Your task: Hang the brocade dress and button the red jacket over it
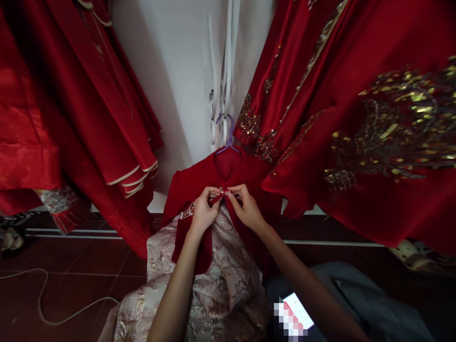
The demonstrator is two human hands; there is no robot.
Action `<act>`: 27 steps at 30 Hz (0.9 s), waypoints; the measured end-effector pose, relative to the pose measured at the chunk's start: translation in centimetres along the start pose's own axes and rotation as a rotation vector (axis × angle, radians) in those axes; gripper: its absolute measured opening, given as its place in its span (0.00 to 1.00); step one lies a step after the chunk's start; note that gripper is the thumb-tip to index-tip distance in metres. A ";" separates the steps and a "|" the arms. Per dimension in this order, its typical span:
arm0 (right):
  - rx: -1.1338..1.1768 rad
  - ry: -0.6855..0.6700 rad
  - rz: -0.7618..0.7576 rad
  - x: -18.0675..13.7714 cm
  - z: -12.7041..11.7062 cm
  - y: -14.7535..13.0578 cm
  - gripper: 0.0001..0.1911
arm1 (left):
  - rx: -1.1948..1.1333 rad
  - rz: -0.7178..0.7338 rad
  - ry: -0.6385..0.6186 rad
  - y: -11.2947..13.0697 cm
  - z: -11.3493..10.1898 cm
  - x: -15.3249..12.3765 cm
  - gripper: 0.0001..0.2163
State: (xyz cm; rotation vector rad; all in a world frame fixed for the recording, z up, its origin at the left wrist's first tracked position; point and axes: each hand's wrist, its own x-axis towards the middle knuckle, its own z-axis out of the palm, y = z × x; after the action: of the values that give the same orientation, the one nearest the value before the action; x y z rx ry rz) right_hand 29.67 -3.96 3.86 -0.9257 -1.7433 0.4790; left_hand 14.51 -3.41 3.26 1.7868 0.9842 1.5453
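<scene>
A red jacket (pixel 188 183) hangs on a purple wire hanger (pixel 230 137), over a pale, shiny patterned garment (pixel 228 285). At the jacket's front opening, a small jewelled fastening (pixel 223 191) shows between my fingertips. My left hand (pixel 206 209) pinches the jacket's left front edge beside it. From the other side, my right hand (pixel 245 209) pinches the right front edge, thumb and fingers pressed together. A beaded ornament (pixel 187 211) sits on the jacket, left of my left hand. The fingers partly hide the fastening.
Red garments (pixel 89 95) hang at the left, and red gowns with gold sequins (pixel 395 128) at the right. White straps (pixel 228 57) hang above the hanger. A lit phone (pixel 299 308) lies near my right forearm. A pale cable (pixel 44 294) crosses the tiled floor; shoes (pixel 415 254) stand at right.
</scene>
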 end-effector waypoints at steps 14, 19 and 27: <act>-0.175 -0.045 -0.132 0.5 -0.5 -0.3 0.07 | 0.521 0.189 -0.399 3.9 -2.8 2.3 0.03; -0.140 -0.027 -0.100 0.3 -0.5 -0.4 0.08 | 0.548 0.214 -0.431 3.7 -2.7 2.6 0.02; -0.105 -0.059 -0.088 0.4 -0.8 -0.2 0.09 | 0.558 0.239 -0.467 3.6 -2.8 2.5 0.02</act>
State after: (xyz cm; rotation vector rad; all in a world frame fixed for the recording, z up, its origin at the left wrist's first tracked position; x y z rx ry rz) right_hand 30.31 -3.90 4.57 -0.9119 -1.8688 0.3639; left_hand 12.53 -3.50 8.04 2.5805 1.0512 0.9372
